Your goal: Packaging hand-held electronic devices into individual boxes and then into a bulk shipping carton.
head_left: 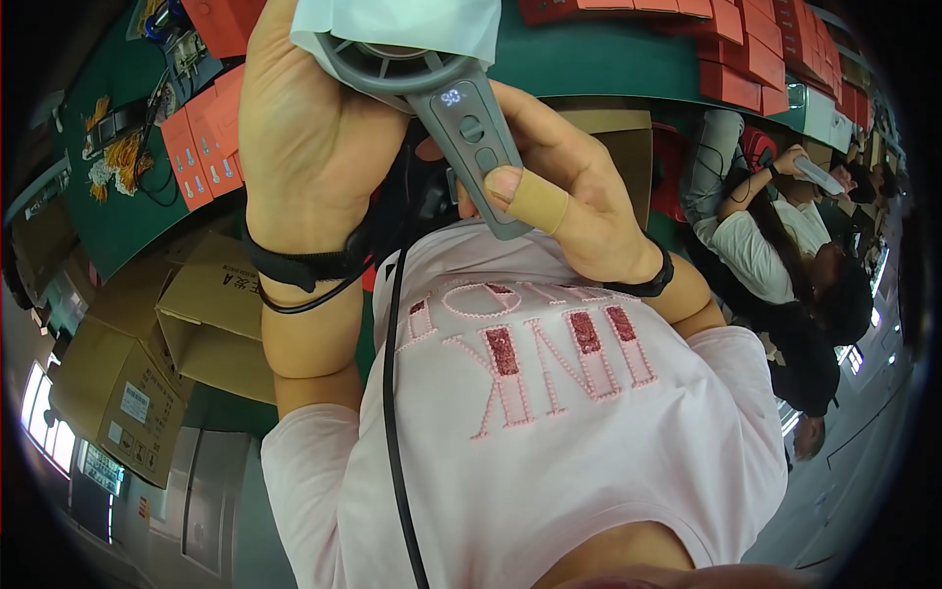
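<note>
A grey handheld fan [471, 133] with a lit display and buttons on its handle is tilted across the top of the head view. My right hand [579, 191] is closed around the handle. Its thumb, wrapped in a tan bandage [540, 202], rests on the lower part near a button. Over the round fan head lies a pale blue sheet [422, 25], partly covering the grille. Raised against the left side of the fan head is my left hand [309, 137], palm showing. Its fingers are cut off by the upper edge and hidden by the sheet, so their grip is unclear.
A black cable [392, 422] hangs down in front of my shirt. Open cardboard boxes [221, 309] stand at the left. Red boxes [731, 83] are stacked on the green table [589, 64], with wires [126, 157] at far left. At the right sits another person [760, 245].
</note>
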The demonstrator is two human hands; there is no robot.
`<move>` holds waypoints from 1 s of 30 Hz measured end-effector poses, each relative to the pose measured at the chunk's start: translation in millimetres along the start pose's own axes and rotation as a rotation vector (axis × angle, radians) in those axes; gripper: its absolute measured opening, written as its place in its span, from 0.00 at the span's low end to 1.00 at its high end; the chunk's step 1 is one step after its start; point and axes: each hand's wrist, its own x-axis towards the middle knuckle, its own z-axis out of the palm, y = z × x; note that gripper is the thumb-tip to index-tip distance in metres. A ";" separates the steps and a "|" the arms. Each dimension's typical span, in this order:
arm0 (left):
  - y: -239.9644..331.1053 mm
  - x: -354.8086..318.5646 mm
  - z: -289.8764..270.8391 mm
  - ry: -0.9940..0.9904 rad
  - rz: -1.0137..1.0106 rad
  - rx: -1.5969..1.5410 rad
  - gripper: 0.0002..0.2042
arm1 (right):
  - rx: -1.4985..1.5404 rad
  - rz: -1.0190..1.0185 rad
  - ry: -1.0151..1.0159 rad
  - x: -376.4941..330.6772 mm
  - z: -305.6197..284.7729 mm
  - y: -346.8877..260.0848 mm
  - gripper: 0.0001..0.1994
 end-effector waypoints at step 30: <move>-25.5 9.0 -34.0 -0.094 -0.203 0.118 0.16 | -0.159 0.130 0.181 -2.1 -11.0 -2.1 0.24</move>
